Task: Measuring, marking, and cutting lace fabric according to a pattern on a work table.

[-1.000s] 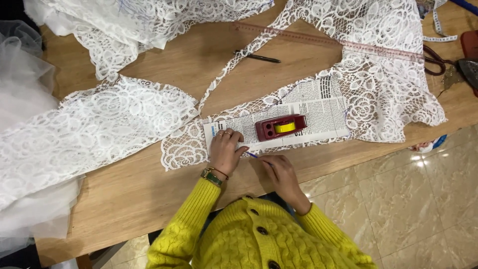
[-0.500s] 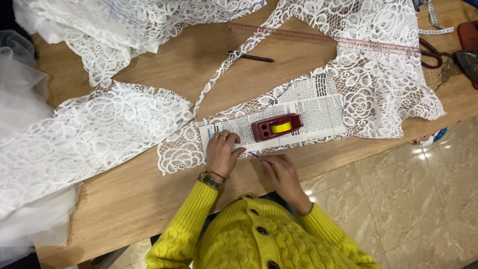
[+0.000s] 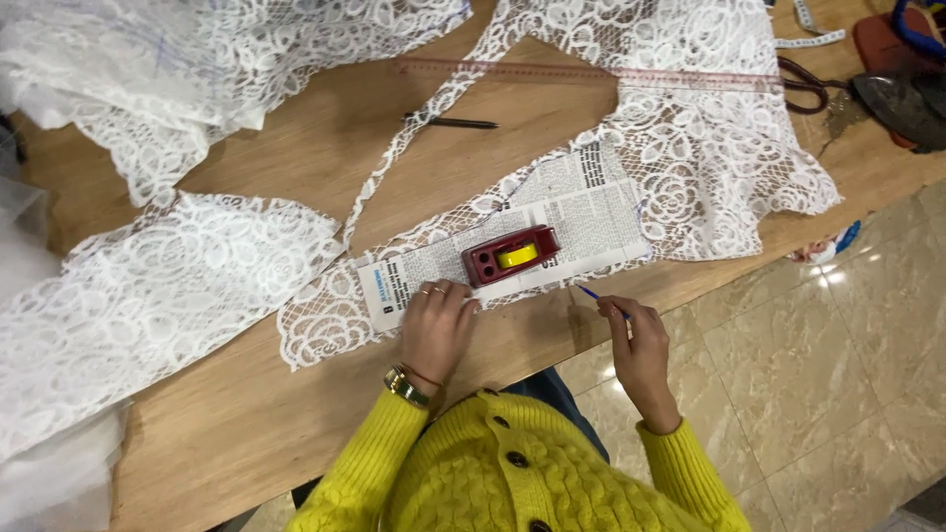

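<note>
My left hand [image 3: 437, 323] lies flat on the near edge of a newspaper pattern piece [image 3: 591, 212] laid over white lace fabric [image 3: 690, 148] on the wooden table [image 3: 296, 148]. A red tape dispenser [image 3: 510, 255] with a yellow roll sits on the paper just beyond that hand. My right hand [image 3: 636, 330] holds a blue pen [image 3: 594, 295] at the table's near edge, its tip touching the paper's lower border. Yellow knitted sleeves cover both arms.
More white lace [image 3: 148, 305] spreads over the left of the table. A long ruler [image 3: 591, 72] and a dark pen [image 3: 453, 122] lie further back. Scissors [image 3: 803, 84], an iron [image 3: 902, 94] and a tape measure [image 3: 808, 34] sit at the far right. Tiled floor lies below.
My right hand has shifted right along the table edge with the pen, away from my left hand. The left hand stays pressed on the paper.
</note>
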